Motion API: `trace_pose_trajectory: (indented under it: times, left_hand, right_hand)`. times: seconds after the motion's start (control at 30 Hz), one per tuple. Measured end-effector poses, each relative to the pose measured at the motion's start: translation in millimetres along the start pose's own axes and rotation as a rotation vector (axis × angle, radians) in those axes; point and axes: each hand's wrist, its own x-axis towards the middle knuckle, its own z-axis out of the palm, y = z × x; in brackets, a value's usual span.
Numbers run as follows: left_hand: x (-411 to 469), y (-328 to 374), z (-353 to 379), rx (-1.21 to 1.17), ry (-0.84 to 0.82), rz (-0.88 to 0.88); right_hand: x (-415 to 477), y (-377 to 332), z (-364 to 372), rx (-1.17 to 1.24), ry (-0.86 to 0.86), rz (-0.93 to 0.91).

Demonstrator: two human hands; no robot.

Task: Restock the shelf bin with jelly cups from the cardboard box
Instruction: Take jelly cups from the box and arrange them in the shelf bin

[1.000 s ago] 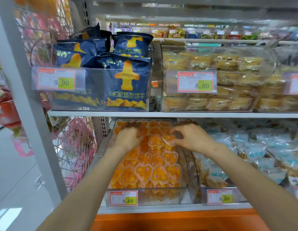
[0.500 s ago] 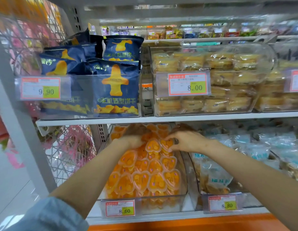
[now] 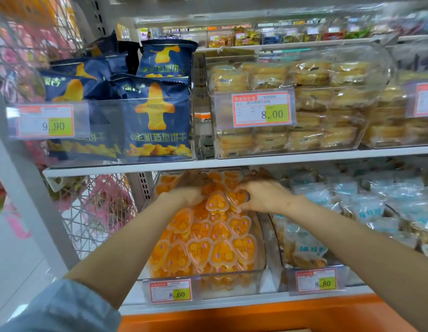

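Shelf bin [image 3: 232, 274] is sitting nearly full of jelly cups [image 3: 208, 238]; probably finishing. Right hand [image 3: 263, 196] grip is pinching 1 of them at the back; left hand [image 3: 186, 196] grip: cannot tell.

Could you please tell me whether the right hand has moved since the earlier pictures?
No, hardly: the right hand still pinches a jelly cup at the back of the bin, just below the upper shelf edge.
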Motion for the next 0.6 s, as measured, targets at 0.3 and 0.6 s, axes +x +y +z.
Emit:
trace_pose_trajectory:
  times: [0.3, 0.6]
  left_hand:
    - [-35.3, 4.4, -2.3, -0.296, 0.036, -0.039]
    - [-31.6, 14.3, 12.0, -0.132, 0.128, -0.031]
  right_hand:
    - [-6.1, 1.2, -2.3, 0.006, -0.023, -0.011]
    - [-9.5, -0.2, -5.1, 0.028, -0.039, -0.001]
